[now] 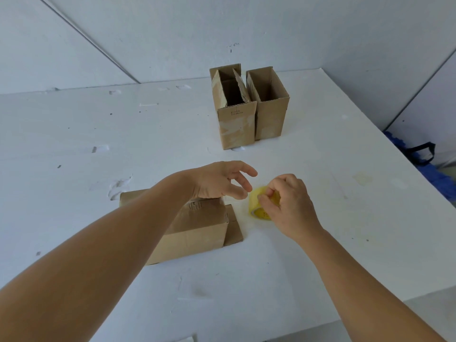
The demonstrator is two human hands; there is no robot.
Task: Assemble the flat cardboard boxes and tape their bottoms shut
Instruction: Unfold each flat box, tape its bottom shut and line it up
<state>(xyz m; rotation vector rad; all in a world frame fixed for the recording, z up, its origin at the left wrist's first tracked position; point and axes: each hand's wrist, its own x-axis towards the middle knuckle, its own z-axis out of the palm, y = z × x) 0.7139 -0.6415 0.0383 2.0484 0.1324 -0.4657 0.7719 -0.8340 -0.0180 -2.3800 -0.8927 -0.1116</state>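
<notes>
Three cardboard boxes show in the head view, on a white tabletop (320,243). The right hand (291,203) has its grip clamped on a yellow tape roll (257,206), fingers curled over the top of the roll, which rests on the tabletop; the pinching fingertips (270,192) look, by my judgement, to be hunting for the loose tape end. The left hand (219,180) hovers just beside that grip, fingers apart and relaxed, holding nothing, probably ready to catch the tape once it peels.

Just under and to the near left of the left hand lies the box being worked on (197,230), on its side. Its long axis runs roughly left to right, and the end facing the tape roll has a flap (234,225) lying flat on the tabletop. That end points toward the right grip, which suits taping it from there; whether it is the bottom I cannot tell.

Well beyond both grips stand two upright boxes, touching side by side, open tops upward: the left one (237,124) with flaps raised, the right one (271,114). A blue bag (419,154) sits off the tabletop's far right edge.
</notes>
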